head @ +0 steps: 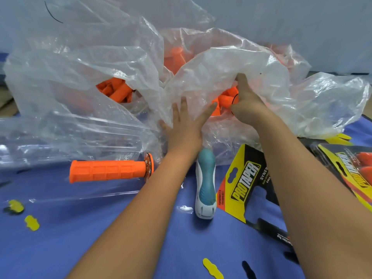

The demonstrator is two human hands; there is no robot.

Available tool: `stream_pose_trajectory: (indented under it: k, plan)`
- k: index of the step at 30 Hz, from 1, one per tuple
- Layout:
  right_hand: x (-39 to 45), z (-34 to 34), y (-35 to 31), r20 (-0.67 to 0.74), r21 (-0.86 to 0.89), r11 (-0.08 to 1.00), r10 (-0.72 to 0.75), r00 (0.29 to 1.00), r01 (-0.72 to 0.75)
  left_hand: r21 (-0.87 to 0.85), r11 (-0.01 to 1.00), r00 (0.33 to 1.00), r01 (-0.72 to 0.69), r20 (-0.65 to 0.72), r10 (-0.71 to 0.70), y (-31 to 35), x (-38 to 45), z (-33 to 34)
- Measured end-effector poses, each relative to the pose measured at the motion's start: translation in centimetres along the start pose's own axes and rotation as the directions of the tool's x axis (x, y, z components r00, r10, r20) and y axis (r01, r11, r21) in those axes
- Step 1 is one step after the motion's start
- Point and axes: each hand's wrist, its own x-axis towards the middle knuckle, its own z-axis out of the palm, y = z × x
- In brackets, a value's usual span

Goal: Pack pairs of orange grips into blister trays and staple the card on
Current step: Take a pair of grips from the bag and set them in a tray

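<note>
Lying along the bottom of the frame, yellow punch-outs dot the blue table cover, with bare cloth between the forearms. Mid-frame, a teal-and-white stapler stands between the arms; a printed card sits just right of it, and a single orange grip rests at left inside a clear blister tray. Beyond, the left hand presses flat-fingered on a clear plastic bag, while the right hand curls its fingers around the bag's lip, lifting it. Loose orange grips fill both bags, upper centre.
</note>
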Motion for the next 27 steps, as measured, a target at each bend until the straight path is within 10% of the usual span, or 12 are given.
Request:
stream_pose_trajectory:
  k: [9, 16, 24, 27]
  plan:
    - [-0.8, -0.4, 0.8, -0.087, -0.185, 0.981, -0.068, 0.994, 0.051, -0.158, 0.987, 0.999, 0.012, -0.042, -0.019, -0.7, -0.1, 0.2]
    - [-2.7, -2.5, -2.0, -0.351, 0.260, 0.960, -0.010, 0.936, 0.108, -0.501, 0.859, 0.995, 0.102, 0.044, -0.092, -0.4, 0.1, -2.0]
    - [-9.2, -1.9, -7.6, -0.466, 0.473, 0.833, -0.038, 0.884, 0.285, -0.079, 0.996, 0.977, -0.045, -0.213, 0.027, 2.6, -4.4, -6.0]
    - [-12.1, -0.8, -10.0, -0.452, 0.614, 0.693, -0.083, 0.888, 0.378, -0.432, 0.891, 0.949, -0.137, -0.315, -0.007, 3.3, -6.6, -8.1]
